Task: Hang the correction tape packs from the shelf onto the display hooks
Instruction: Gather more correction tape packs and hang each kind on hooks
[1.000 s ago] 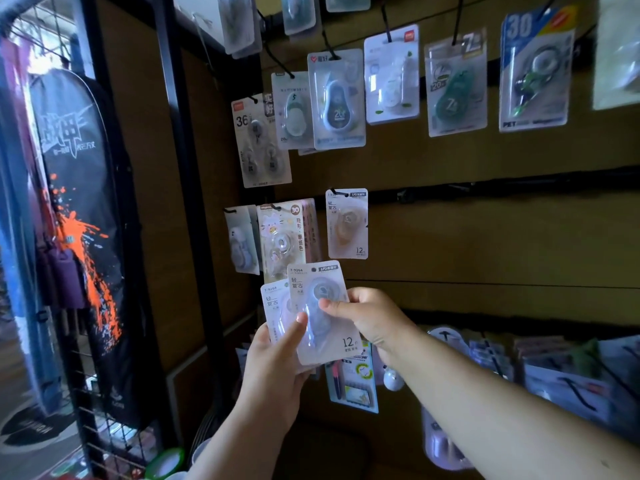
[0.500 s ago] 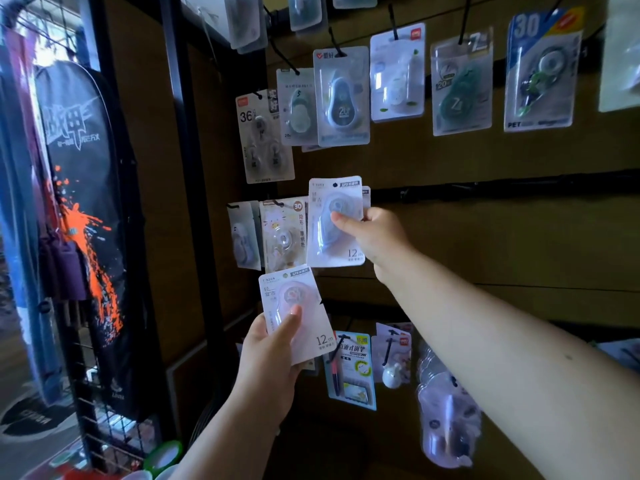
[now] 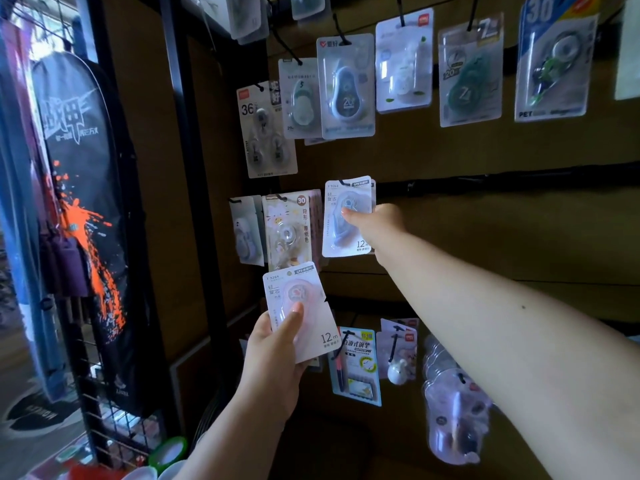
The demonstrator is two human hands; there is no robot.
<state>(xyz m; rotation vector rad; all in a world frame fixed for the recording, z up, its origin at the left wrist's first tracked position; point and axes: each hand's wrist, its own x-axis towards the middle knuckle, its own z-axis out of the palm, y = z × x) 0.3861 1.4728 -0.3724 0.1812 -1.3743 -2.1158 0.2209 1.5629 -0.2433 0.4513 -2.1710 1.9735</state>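
Right hand (image 3: 375, 226) grip pinching glossy blue-blistered pack (image 3: 348, 216); left hand (image 3: 273, 355) grip clamping pink one (image 3: 301, 310).

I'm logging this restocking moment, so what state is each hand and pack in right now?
right hand: pinches the blue pack
blue pack: up at the middle-row hook, top hole at the hook
left hand: grips the pink pack
pink pack: tilted, off any hook
cat-print pack: hanging on its hook
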